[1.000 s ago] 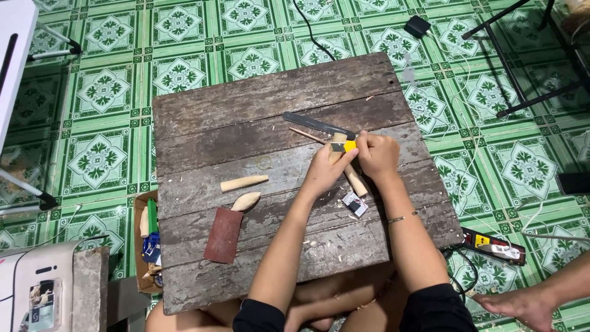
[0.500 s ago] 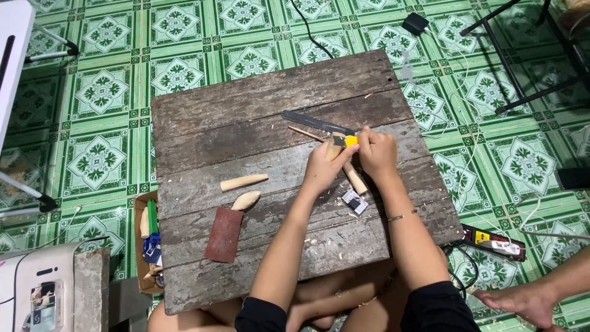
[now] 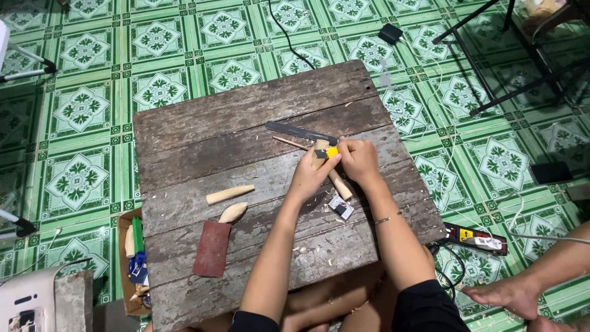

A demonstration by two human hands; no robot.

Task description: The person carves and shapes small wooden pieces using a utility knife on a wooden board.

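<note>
Hands met near the middle right of the weathered plank tabletop [image 3: 203,132]: the left hand [image 3: 310,175] was curled around a short pale wood piece [image 3: 319,152], and the right hand [image 3: 359,161] was closed on a yellow-handled cutter [image 3: 332,152] pressed against that piece, so both held something and the two touched at the fingertips. One longer wooden stick [image 3: 340,184] lay just under the hands, its lower end close to one small dark-and-white block [image 3: 340,208]. Just beyond the hands lay one long dark flat file [image 3: 301,132] and one thin wooden skewer [image 3: 290,142], side by side and slanting the same way. To the left, well apart from the hands, lay two carved pale wood pieces, the upper one [image 3: 228,195] slim and the lower one [image 3: 233,213] stubbier, and one rectangle of reddish-brown sandpaper [image 3: 211,248] just below them, near the front edge. The far and left stretches of the planks carried nothing but a few shavings, leaving open room there; the right edge ran close past the right forearm. Off the left edge one cardboard box [image 3: 126,221] of small tools sat on the green patterned tile floor [image 3: 80,110], and off the right edge lay one power strip [image 3: 476,237], with another person's hand [image 3: 507,295] resting on the tiles nearby.
</note>
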